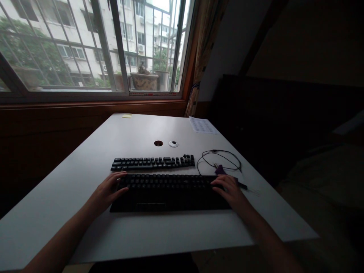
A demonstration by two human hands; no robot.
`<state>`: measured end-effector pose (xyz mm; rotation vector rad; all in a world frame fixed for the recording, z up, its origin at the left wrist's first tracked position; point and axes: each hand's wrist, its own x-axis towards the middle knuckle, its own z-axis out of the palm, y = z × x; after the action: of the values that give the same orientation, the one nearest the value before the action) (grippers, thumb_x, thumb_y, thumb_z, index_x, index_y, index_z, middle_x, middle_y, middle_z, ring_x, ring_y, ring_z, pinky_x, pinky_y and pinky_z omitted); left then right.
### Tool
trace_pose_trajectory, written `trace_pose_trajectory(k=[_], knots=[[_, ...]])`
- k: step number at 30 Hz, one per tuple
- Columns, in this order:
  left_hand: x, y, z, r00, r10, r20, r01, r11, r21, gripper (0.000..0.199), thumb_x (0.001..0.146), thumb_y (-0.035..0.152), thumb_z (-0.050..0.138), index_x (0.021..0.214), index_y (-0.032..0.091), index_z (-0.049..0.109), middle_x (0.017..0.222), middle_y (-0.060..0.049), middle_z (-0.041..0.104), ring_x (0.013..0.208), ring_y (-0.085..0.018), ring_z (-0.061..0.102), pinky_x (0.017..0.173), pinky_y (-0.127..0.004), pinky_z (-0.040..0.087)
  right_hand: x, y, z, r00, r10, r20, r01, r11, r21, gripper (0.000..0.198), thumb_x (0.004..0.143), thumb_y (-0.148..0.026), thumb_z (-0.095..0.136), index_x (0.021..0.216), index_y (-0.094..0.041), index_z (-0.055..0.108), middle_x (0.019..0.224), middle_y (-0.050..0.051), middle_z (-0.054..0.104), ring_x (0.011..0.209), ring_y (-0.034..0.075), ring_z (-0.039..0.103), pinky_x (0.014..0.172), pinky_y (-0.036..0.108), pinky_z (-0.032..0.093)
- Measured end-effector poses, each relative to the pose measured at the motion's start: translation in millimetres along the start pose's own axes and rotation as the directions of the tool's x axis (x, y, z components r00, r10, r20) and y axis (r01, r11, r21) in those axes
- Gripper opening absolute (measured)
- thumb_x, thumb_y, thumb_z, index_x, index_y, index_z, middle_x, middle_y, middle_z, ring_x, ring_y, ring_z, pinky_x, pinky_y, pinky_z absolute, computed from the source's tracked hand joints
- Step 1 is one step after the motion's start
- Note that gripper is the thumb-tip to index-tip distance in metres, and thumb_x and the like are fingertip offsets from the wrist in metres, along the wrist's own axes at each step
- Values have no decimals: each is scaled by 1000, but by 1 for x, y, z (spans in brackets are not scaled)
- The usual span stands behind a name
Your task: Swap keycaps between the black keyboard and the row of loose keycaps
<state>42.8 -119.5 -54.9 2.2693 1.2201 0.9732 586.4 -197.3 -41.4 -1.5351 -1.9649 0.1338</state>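
A black keyboard [170, 201] with a wide front palm rest lies lengthwise on the white table. My left hand [109, 185] is at its left end, fingers at the back edge and thumb on the near side over the keys. At the opposite end my right hand [227, 185] holds on in much the same way, fingers bent and thumb forward. Just behind the keyboard, black keycaps [153, 163] stand in rows, with a few out of line at the right. A small purple item [218, 169] lies partly hidden behind my right hand.
A thin black cable [222, 153] loops at the right. Near my right hand are a dark stick [242, 185] and thin wires [253, 192]. Farther back are a table hole [158, 143], a round white cover [173, 144], a printed sheet [203, 126] and yellow notes [126, 116].
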Motion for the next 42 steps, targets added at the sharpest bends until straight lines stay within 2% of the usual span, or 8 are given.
trace_pose_trajectory(k=[19, 25, 32, 37, 42], knots=[[2, 5, -1, 999, 7, -49, -5, 1000, 28, 51, 91, 58, 64, 131, 28, 61, 135, -10, 65, 125, -31, 64, 105, -50, 55, -1, -7, 14, 996, 56, -65, -53, 998, 45, 19, 94, -43, 61, 100, -33, 76, 101, 8, 71, 108, 32, 59, 100, 53, 48], [2, 3, -1, 999, 10, -36, -9, 1000, 26, 49, 92, 56, 65, 132, 28, 60, 135, -9, 65, 126, -30, 64, 105, -48, 55, -2, -6, 14, 998, 48, -49, -46, 998, 40, 20, 95, -43, 60, 100, -33, 77, 100, 7, 72, 108, 32, 59, 100, 53, 48], [2, 2, -1, 999, 12, -39, -11, 999, 35, 50, 91, 57, 66, 132, 28, 60, 135, -10, 64, 127, -31, 63, 107, -50, 53, -3, -9, 15, 995, -9, -101, 6, 1000, -22, 20, 96, -41, 59, 99, -32, 77, 98, 8, 71, 104, 31, 61, 97, 51, 51], [1, -1, -1, 1000, 15, -28, -13, 999, 40, 50, 92, 56, 65, 133, 28, 59, 136, -11, 64, 127, -32, 62, 107, -52, 53, -15, -21, 5, 983, -89, -163, 70, 991, -116, 29, 100, -40, 57, 123, -28, 67, 116, 8, 67, 113, 29, 60, 101, 51, 50], [1, -3, 1, 1000, 16, -21, -15, 999, 38, 50, 93, 55, 65, 134, 29, 58, 137, -10, 62, 128, -31, 61, 107, -52, 52, -39, -39, 3, 987, -163, -10, 156, 961, -227, 49, 99, -39, 58, 146, -29, 47, 140, 9, 60, 131, 29, 54, 113, 54, 44]])
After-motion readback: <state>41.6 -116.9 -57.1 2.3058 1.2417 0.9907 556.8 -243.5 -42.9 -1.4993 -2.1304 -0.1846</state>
